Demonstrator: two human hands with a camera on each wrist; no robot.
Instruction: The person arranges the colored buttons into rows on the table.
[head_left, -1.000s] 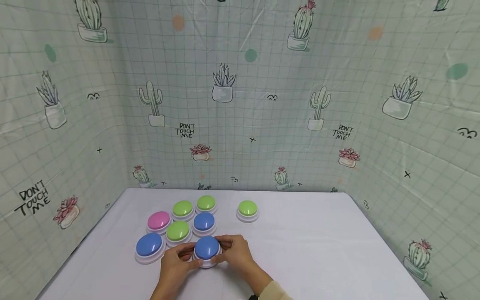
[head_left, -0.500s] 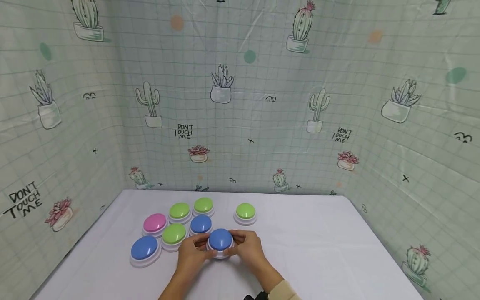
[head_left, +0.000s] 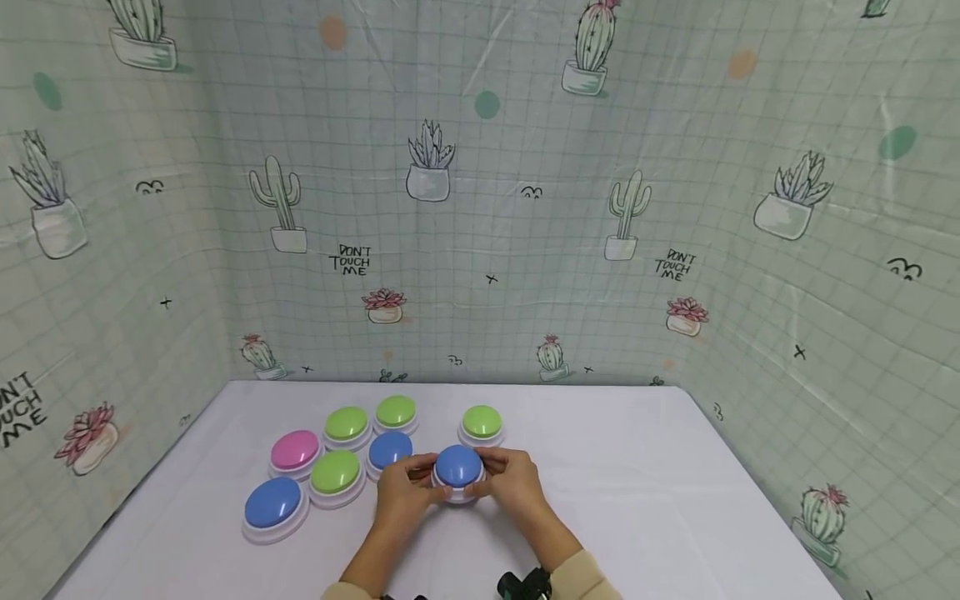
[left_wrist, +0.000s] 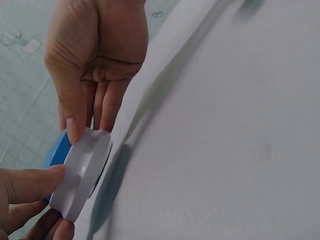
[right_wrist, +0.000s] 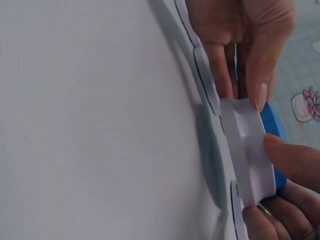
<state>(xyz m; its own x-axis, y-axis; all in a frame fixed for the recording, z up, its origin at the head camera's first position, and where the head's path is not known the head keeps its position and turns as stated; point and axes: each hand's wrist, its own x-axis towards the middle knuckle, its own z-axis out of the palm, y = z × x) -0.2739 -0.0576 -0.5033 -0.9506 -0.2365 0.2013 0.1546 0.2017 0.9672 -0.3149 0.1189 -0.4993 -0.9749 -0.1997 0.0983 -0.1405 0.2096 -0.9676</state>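
Observation:
A round push button with a blue dome and white base (head_left: 459,466) is held between both hands, near the middle of the table. My left hand (head_left: 402,500) pinches its left side, thumb on the near side of the base and fingers behind. My right hand (head_left: 521,490) grips the right side in the same way. In the left wrist view, the white base (left_wrist: 81,175) is raised a little off the cloth, with a shadow beside it. The right wrist view shows the blue dome (right_wrist: 273,124) partly covered by fingers. A green button (head_left: 482,422) stands just behind the held one.
Left of the hands stand a pink button (head_left: 295,450), several green buttons (head_left: 335,472) and two blue buttons (head_left: 272,502), one partly behind my left hand. A white cloth covers the table (head_left: 637,483). A cactus-print curtain (head_left: 487,208) encloses the back and sides.
Both hands have carried the blue button to the right and farther away, from beside the group to just in front of the lone green button. The head view has shifted slightly.

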